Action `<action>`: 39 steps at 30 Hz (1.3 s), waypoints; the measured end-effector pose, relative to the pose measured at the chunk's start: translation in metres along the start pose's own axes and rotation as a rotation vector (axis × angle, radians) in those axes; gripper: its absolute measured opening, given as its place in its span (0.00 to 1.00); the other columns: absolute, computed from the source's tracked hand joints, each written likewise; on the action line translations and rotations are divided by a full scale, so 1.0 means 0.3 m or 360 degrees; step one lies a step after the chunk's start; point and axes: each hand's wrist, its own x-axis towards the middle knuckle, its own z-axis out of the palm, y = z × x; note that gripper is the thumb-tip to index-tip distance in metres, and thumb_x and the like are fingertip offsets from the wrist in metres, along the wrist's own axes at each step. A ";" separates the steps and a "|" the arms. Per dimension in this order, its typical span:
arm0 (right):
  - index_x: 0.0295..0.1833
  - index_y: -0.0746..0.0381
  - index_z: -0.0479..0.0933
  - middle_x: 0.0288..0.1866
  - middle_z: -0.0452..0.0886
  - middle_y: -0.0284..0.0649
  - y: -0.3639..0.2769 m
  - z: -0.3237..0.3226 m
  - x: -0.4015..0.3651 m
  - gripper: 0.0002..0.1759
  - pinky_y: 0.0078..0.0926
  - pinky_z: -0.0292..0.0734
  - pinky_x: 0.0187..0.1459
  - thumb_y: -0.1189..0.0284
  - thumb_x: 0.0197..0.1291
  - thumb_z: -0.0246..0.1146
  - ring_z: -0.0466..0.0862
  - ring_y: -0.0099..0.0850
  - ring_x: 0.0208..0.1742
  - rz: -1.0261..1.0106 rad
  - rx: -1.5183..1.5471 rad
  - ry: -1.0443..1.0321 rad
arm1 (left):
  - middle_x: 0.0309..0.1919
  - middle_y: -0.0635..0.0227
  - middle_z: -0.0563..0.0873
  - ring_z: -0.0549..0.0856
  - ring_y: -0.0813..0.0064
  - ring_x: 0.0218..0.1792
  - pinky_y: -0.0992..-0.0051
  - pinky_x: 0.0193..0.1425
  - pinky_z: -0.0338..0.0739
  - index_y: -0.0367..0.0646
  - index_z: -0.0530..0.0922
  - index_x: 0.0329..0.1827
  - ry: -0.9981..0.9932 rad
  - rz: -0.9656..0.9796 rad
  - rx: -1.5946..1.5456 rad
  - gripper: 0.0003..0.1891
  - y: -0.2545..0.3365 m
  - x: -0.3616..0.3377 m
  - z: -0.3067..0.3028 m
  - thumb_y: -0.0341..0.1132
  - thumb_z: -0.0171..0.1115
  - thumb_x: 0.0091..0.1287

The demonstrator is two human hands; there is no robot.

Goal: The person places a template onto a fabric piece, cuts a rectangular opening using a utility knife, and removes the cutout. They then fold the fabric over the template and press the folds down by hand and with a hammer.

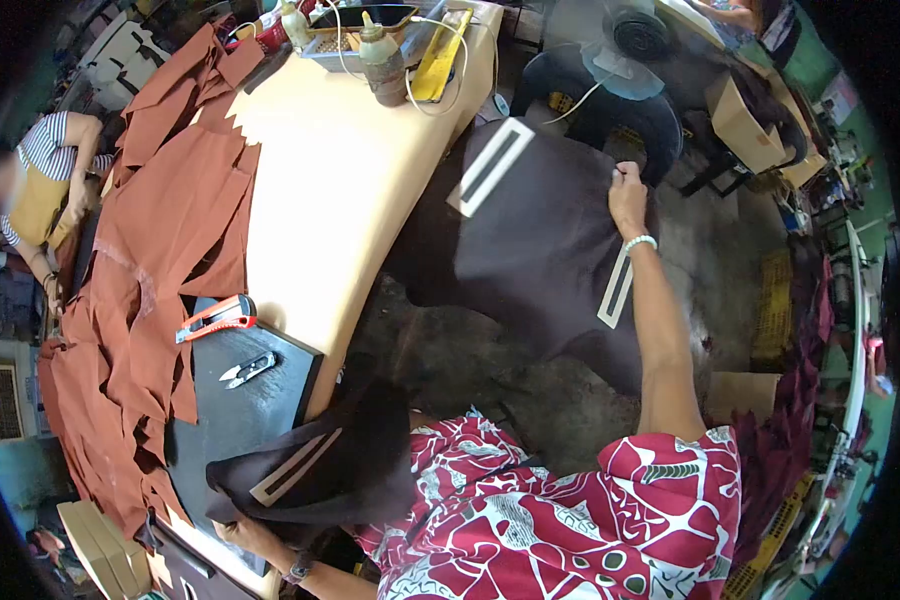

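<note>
We see the right hand (627, 195) stretched out beyond the table (370, 190), fingers pinched shut on the far edge of a dark cloth (540, 240). The cloth hangs off the table's right edge and bears 2 white strips, an upper strip (490, 165) and a lower strip (615, 285) just beside the wrist.

The left hand (245, 533), low at the near corner, grips a dark piece (340, 450) carrying 1 strip (295, 465), with its fingers curled under the fold.

Rust cloth (160, 230) covers the left edge. A mat (240, 420) at the near end holds a cutter (217, 317) and snips (248, 370). Bare top runs between them, up to a bottle (382, 65) and ruler (442, 55). We cannot read any print there.
</note>
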 end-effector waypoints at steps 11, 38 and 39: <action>0.56 0.51 0.69 0.54 0.73 0.45 0.094 -0.041 0.082 0.19 0.49 0.75 0.44 0.77 0.60 0.49 0.81 0.53 0.41 -0.0376 -0.0431 -0.0059 | 0.34 0.66 0.81 0.73 0.76 0.33 0.74 0.41 0.70 0.29 0.79 0.42 -0.0148 -0.0018 -0.0014 0.17 -0.078 0.013 -0.021 0.39 0.57 0.69; 0.49 0.60 0.73 0.63 0.69 0.48 -0.096 -0.112 -0.073 0.14 0.39 0.66 0.61 0.69 0.57 0.61 0.72 0.45 0.60 -0.0406 0.0264 -0.0308 | 0.36 0.62 0.83 0.75 0.72 0.34 0.72 0.44 0.71 0.25 0.78 0.42 -0.0046 -0.0106 0.0086 0.15 0.002 -0.001 -0.004 0.34 0.60 0.66; 0.44 0.60 0.73 0.64 0.69 0.48 -0.119 -0.134 -0.109 0.12 0.40 0.64 0.62 0.70 0.55 0.62 0.71 0.45 0.62 -0.0792 0.0050 -0.0323 | 0.36 0.62 0.83 0.75 0.72 0.34 0.72 0.44 0.71 0.25 0.78 0.42 -0.0048 -0.0103 0.0094 0.15 0.003 -0.004 -0.001 0.34 0.60 0.66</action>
